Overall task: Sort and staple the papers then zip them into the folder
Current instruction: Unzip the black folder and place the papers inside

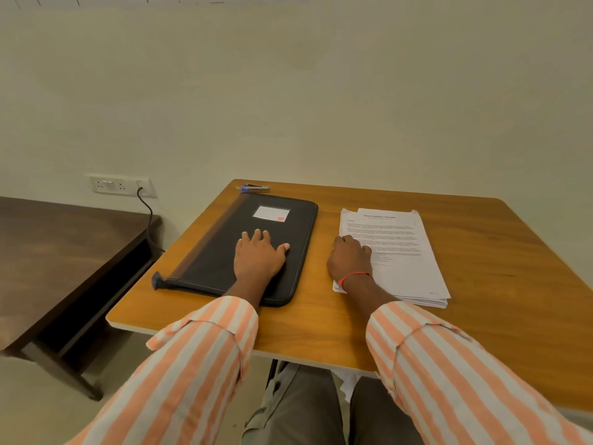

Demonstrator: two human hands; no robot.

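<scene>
Looks like the very start: nothing sorted or stapled yet, judging by how things lie; papers (405, 252) sit in one loose stack on the right half of the table (487, 271), sheets slightly fanned at the top and near corners; folder (208, 261) lies flat and closed just left of them, w/ a strip of bare wood between; stapler (254, 187) is at the far table edge, just beyond the folder's far-left corner, untouched

Left hand (260, 255) rests palm-down on the folder cover, fingers straight and spread, thumb out to the side; right hand (349, 259) sits on the stack's left edge, fingers curled under, knuckles up

Next move, prob.: lift or fan the stack to sort the pages; that needs a clean pinch on the edge w/o dragging the lower sheets, and the left hand freed from the folder to help

Hard to tell: right fingertips are hidden under the hand, so can't say whether they pinch the sheets or only rest on them; print on the top page too small to read; sheet count unclear; zip pull (156, 280) shows at the near-left corner, but the zip track along that edge is too dim to say how far it's done up; stapler detail tiny
</scene>
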